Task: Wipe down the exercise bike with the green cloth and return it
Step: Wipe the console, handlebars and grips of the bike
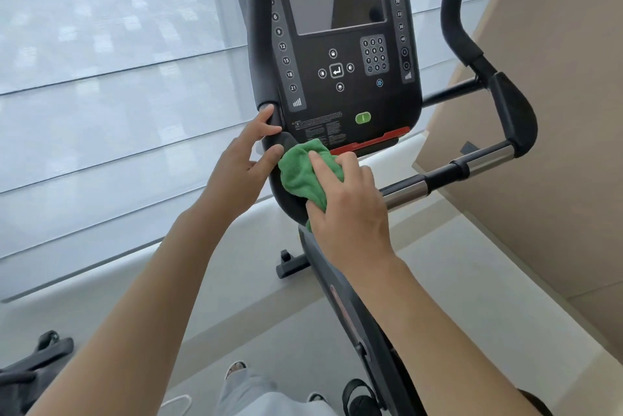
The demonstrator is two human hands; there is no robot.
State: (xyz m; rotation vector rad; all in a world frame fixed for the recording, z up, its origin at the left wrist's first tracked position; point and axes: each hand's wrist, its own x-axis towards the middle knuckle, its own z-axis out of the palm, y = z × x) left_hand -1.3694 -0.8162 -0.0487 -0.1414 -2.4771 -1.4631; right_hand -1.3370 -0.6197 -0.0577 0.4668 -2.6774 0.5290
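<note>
The black exercise bike's console with screen and keypad fills the upper middle of the head view. A bunched green cloth lies against the console's lower left edge, just below the warning text. My right hand covers the cloth from the right and presses it onto the bike, fingers curled over it. My left hand is at the left handlebar, thumb and fingertips touching the bar's lower end beside the cloth.
The right handlebar with chrome grip sections sticks out at the right. The bike's frame runs down toward my feet. A window with a pale blind is to the left, a beige wall to the right.
</note>
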